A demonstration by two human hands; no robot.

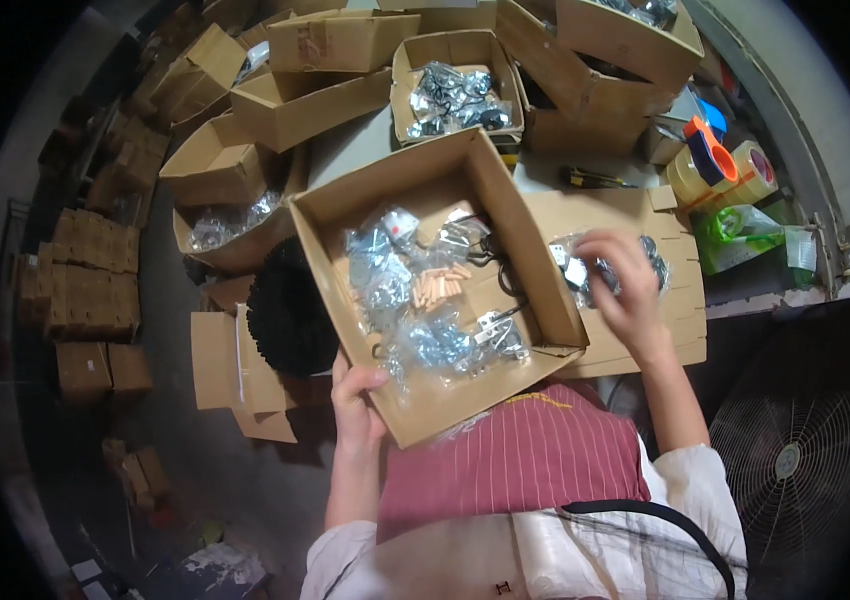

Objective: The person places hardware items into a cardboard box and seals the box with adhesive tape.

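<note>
My left hand [357, 400] grips the near left corner of a shallow, open cardboard box [425, 415], which is held tilted in front of me. Inside lie clear plastic bags of small metal parts [440, 343], a cluster of short tan dowels [438, 287], and black pieces [507, 275] along the right wall. Right of the box, my right hand [630, 290] hovers with fingers curved and apart. It is over clear plastic packets [577, 273] with dark parts and white labels. These lie on a flat cardboard sheet [680, 325]. Whether the fingertips touch them is not clear.
Behind stands a box of bagged parts [455, 90], with more open cartons [310, 105] to its left. Tape rolls [750, 175], an orange tape dispenser [710, 150] and a yellow utility knife [597, 178] sit at back right. A large fan [788, 460] stands at lower right.
</note>
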